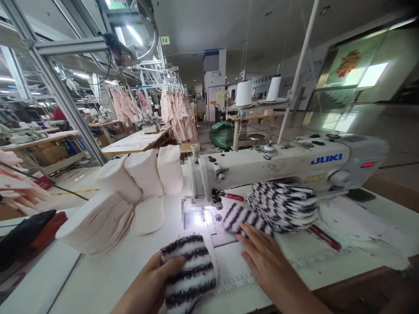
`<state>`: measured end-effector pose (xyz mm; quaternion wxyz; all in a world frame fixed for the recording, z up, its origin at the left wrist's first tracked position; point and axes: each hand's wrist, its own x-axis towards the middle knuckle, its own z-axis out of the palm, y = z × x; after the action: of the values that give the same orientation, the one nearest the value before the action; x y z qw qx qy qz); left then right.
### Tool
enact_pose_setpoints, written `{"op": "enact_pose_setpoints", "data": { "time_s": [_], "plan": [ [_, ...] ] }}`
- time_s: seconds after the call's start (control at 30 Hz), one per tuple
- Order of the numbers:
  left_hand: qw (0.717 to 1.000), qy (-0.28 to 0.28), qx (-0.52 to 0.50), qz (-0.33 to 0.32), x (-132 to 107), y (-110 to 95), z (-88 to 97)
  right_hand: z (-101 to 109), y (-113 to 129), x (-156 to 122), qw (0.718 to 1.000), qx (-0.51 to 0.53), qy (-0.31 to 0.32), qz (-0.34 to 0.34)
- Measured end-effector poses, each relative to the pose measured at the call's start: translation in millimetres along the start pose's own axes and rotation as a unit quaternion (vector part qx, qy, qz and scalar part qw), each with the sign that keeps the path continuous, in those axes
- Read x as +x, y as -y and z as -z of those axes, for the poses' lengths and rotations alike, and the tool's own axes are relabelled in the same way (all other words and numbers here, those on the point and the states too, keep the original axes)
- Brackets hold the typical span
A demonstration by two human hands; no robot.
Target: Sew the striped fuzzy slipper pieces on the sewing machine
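My left hand (155,277) grips a fuzzy black-and-white striped fabric piece (191,268), thumb on top, just in front of the sewing machine (262,163). A paler layer shows along that piece's right edge. Stretched out on the machine bed, my right hand (266,257) rests its fingertips on another striped piece (238,217), right of the needle area. Behind that hand, a thick stack of striped pieces (281,205) sits under the machine arm. One white rounded fabric piece (150,216) lies flat to the left of the needle.
Stacks of white fabric pieces (94,224) stand on the left of the table. A red-handled tool (233,197) lies behind the needle, and a red tool (324,237) lies at right. White fabric (360,222) is bunched beyond it. A metal frame post (70,102) rises at left.
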<state>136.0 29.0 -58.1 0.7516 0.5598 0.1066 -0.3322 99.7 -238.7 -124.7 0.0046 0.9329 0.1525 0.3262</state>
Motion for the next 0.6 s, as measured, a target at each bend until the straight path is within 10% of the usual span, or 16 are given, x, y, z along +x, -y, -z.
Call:
{"op": "enact_pose_setpoints", "data": {
  "time_s": [0.17, 0.33, 0.4, 0.53, 0.6],
  "plan": [
    [0.999, 0.014, -0.029, -0.024, 2.7, 1.0, -17.0, 30.3, 39.0, 16.8, 0.958, 0.253, -0.001, -0.139],
    [0.991, 0.034, 0.056, -0.120, 18.2, -12.2, -21.0, 37.8, 69.4, 39.6, 0.681, 0.645, 0.146, -0.315],
    [0.954, 0.032, 0.228, -0.193, 34.6, -19.1, -11.4, 26.0, 67.0, 45.9, 0.709, 0.598, 0.179, -0.327],
    [0.784, -0.010, 0.558, -0.272, 64.8, -28.6, 7.0, 9.6, 55.0, 49.4, 0.825, 0.439, 0.252, -0.252],
    [0.764, 0.003, 0.588, -0.266, 70.1, -34.2, 8.7, 9.7, 51.9, 49.5, 0.831, 0.433, 0.262, -0.231]
  ]
}}
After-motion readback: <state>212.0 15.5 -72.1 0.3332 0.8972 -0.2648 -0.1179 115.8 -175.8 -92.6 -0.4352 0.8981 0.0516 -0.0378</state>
